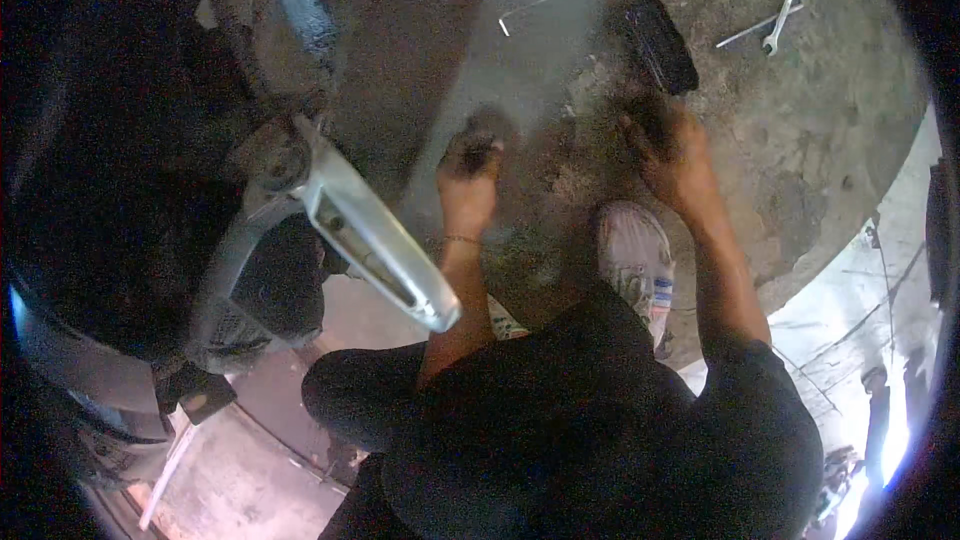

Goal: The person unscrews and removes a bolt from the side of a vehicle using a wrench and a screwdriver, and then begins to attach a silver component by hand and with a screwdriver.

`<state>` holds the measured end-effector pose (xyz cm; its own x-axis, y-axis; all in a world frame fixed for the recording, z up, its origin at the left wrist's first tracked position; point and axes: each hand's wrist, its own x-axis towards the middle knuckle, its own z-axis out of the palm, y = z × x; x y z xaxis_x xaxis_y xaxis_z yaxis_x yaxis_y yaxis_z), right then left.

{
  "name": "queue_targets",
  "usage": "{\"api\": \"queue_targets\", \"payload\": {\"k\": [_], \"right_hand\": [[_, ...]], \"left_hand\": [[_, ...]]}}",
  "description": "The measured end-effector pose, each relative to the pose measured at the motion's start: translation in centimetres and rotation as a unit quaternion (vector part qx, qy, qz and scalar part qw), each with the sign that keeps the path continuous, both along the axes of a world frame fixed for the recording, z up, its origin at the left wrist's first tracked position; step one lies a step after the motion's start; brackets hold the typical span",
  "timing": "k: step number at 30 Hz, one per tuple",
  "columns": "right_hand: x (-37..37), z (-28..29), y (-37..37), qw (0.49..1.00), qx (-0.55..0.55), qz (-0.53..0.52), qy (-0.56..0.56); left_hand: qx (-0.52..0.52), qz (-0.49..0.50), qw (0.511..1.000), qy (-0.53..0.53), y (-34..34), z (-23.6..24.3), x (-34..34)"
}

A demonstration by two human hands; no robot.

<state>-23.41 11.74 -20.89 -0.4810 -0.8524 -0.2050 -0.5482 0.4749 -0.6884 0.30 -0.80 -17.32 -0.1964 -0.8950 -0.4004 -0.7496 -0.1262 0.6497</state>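
Observation:
My left hand is closed over the concrete floor, its darkened fingers curled; what they hold, if anything, is lost in the shadow. To its right, my right hand reaches low to the floor, with its fingers dark and blurred. Just beyond the right hand lies a black, ribbed, oblong thing, whose kind I cannot make out. A thin L-shaped hex key rests on the floor ahead of both hands.
A combination wrench lies by a thin metal rod at the far right. At left, a silver metal bracket arm juts from a dark vehicle-like structure toward my left forearm. My white shoe stands between my forearms.

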Motion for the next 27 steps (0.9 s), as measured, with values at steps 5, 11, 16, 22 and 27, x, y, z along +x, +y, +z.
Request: {"api": "queue_targets", "payload": {"k": [5,11,16,22,27], "right_hand": [[-1.3,1.9,-1.2,0.994,0.017,0.051,-0.093],[0.5,2.9,-2.4,0.979,0.064,0.127,-0.144],[1.2,2.9,-3.0,0.973,0.083,0.138,-0.164],[1.3,2.4,-3.3,0.972,0.080,0.145,-0.167],[1.5,2.5,-3.1,0.975,0.077,0.159,-0.133]], "left_hand": [[-0.066,-0.075,0.991,-0.086,0.1,-3.1,6.6],[0.225,-0.118,0.949,-0.187,-0.6,-0.7,8.0],[0.029,-0.217,0.966,-0.136,0.7,-2.0,5.1],[0.049,0.070,0.996,0.009,0.4,-4.4,6.5],[0.001,0.036,0.999,0.035,-1.9,-5.9,3.7]]}}
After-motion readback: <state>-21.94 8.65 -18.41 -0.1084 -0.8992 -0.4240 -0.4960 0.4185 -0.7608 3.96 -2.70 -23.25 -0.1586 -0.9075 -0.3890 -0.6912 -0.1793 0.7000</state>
